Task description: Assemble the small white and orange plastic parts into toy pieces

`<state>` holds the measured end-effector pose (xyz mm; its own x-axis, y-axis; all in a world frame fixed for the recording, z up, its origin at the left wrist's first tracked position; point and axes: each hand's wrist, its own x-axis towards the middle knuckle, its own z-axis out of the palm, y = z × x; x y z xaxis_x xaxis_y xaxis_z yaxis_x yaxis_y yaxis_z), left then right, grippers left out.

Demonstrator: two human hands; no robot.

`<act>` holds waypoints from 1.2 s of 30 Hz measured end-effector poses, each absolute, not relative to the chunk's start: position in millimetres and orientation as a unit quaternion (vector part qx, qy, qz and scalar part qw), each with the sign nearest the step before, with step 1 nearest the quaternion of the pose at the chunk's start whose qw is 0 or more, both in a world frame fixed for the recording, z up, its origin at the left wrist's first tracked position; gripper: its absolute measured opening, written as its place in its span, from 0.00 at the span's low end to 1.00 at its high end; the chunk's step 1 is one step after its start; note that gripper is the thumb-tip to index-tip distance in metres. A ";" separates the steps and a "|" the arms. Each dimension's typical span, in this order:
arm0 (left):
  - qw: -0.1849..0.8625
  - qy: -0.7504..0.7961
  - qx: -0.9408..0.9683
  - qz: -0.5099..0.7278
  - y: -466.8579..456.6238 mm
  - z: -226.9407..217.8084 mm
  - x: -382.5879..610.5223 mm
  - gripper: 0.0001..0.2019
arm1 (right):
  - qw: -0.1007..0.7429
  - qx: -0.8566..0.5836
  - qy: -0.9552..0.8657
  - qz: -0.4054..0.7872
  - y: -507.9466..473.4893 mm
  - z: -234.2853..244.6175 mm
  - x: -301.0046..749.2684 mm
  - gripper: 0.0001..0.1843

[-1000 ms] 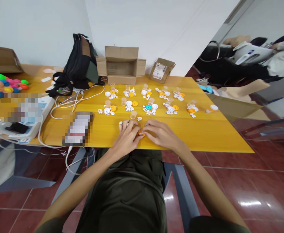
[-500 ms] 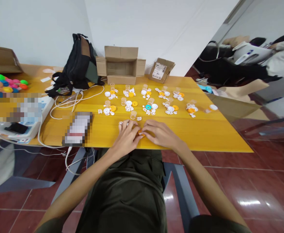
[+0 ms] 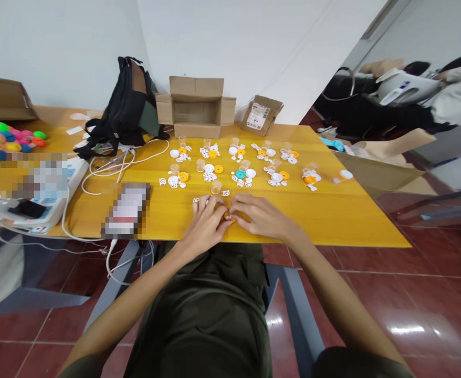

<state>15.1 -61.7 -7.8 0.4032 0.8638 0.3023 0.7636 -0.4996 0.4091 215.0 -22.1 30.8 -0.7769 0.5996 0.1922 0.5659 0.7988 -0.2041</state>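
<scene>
Near the front edge of the table, my left hand point(image 3: 206, 223) and my right hand point(image 3: 256, 215) meet around a small orange plastic part point(image 3: 227, 216). The fingertips of both hands pinch it and cover most of it, so its full shape is hidden. Just beyond my fingers stands a clear plastic cup point(image 3: 216, 187). A white openwork plastic piece point(image 3: 225, 193) lies to the right of that cup. Another small white piece point(image 3: 196, 200) shows beside my left fingers.
Several groups of clear cups, white pieces and orange discs point(image 3: 218, 168) cover the table's middle, one with a teal disc point(image 3: 240, 174). A phone point(image 3: 126, 211), cables and a power strip point(image 3: 53, 194) lie left. Behind are a backpack point(image 3: 126, 105) and an opened cardboard box point(image 3: 197, 130).
Both hands stay around the orange part, with only a very slight shift of the right fingers. Everything on the table is where it was.
</scene>
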 end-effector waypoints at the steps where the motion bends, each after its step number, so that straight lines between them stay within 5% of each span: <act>1: 0.102 0.490 0.831 0.242 -61.5 -8.5 14.9 0.06 | 0.123 -0.311 -0.940 0.068 -22.1 30.8 215.2 0.10; 25: 0.098 0.487 0.833 0.242 -60.7 -9.1 14.8 0.07 | 0.146 -0.323 -0.925 0.138 -20.4 25.0 216.2 0.09; 36: 0.105 0.489 0.828 0.253 -60.4 -11.2 14.6 0.06 | 0.230 -0.348 -0.884 0.210 -27.0 19.3 220.1 0.08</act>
